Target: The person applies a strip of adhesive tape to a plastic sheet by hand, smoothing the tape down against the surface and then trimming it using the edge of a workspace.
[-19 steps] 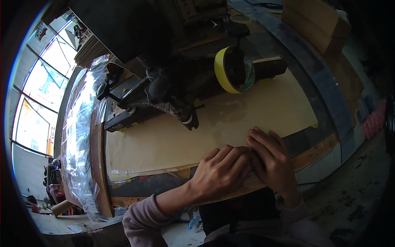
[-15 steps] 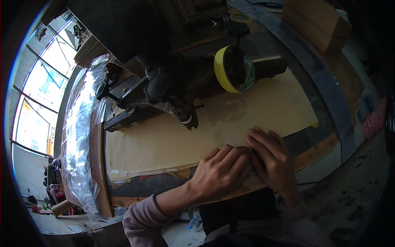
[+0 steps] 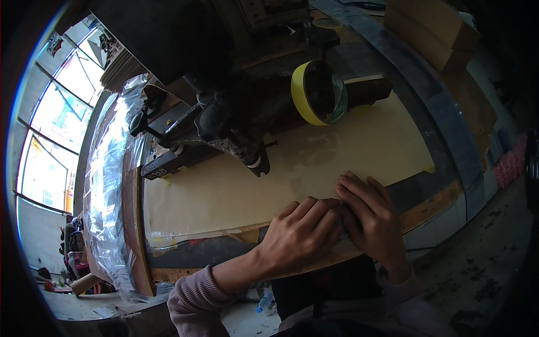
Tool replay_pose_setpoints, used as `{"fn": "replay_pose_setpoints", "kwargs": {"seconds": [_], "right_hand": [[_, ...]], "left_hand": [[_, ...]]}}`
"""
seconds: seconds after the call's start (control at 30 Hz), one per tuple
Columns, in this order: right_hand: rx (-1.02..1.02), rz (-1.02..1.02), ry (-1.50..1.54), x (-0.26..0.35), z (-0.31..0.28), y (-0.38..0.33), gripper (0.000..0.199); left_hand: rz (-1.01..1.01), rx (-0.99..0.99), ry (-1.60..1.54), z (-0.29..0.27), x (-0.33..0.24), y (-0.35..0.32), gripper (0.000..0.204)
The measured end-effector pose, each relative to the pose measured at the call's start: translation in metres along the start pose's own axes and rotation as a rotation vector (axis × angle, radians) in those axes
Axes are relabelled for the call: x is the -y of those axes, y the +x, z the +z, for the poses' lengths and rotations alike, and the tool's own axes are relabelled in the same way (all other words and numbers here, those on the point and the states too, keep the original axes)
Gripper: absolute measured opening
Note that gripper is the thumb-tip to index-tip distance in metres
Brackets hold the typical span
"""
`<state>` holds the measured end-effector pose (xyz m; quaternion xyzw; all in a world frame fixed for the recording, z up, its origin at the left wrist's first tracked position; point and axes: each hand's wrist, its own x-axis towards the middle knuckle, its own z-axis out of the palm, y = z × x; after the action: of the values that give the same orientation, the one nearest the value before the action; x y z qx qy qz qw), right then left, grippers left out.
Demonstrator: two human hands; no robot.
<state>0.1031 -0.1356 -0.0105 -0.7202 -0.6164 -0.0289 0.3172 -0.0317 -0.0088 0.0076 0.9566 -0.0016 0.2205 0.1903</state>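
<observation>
My left hand [image 3: 303, 233] is closed, its fingers curled under at the near edge of a large beige sheet [image 3: 236, 196]. Against it rests my right hand [image 3: 368, 216], with fingers bent and pressed together and the tips toward the sheet. The fingertips of the two hands nearly meet. Whatever they may hold is hidden beneath the fingers. A dark metal clamp frame [image 3: 224, 129] crosses the far part of the sheet. On its bar hangs a roll of yellow tape [image 3: 303, 92], beyond my right hand.
The sheet lies on a dark board with a worn wooden edge [image 3: 432, 208]. Clear plastic film [image 3: 106, 185] covers the left side. Cardboard boxes [image 3: 429, 28] stand at the far right. Bright windows [image 3: 59, 118] are at the left, and a plastic bottle [image 3: 265, 302] lies below the table.
</observation>
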Motion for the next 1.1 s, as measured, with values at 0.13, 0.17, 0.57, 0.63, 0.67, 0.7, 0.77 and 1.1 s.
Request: {"fn": "replay_pose_setpoints", "kwargs": {"seconds": [0.13, 0.17, 0.57, 0.63, 0.67, 0.7, 0.77, 1.1], "right_hand": [[-0.006, 0.0, -0.001, 0.0, 0.0, 0.0, 0.037], [-0.007, -0.002, -0.002, 0.0, 0.0, 0.0, 0.037], [-0.007, -0.003, -0.01, 0.001, 0.0, 0.0, 0.036], [-0.014, -0.003, -0.011, 0.001, 0.0, -0.002, 0.035], [-0.024, -0.009, -0.01, 0.0, 0.001, -0.002, 0.034], [-0.035, -0.015, -0.009, -0.001, 0.002, -0.002, 0.033], [-0.052, -0.011, -0.004, 0.0, 0.004, -0.003, 0.031], [-0.195, 0.02, 0.13, -0.007, 0.007, -0.004, 0.023]], "left_hand": [[0.007, -0.005, -0.004, -0.001, 0.0, 0.001, 0.027], [0.007, -0.007, -0.004, -0.001, 0.0, 0.001, 0.027], [0.002, 0.005, 0.0, -0.001, -0.001, 0.0, 0.026], [0.008, 0.01, -0.004, -0.002, -0.002, 0.001, 0.025], [0.013, 0.014, -0.007, -0.002, -0.001, 0.001, 0.023], [0.016, 0.012, -0.005, -0.001, -0.001, 0.001, 0.023], [0.048, -0.024, 0.041, 0.002, 0.001, 0.001, 0.018], [-0.195, -0.581, 0.201, -0.026, -0.027, -0.017, 0.004]]}}
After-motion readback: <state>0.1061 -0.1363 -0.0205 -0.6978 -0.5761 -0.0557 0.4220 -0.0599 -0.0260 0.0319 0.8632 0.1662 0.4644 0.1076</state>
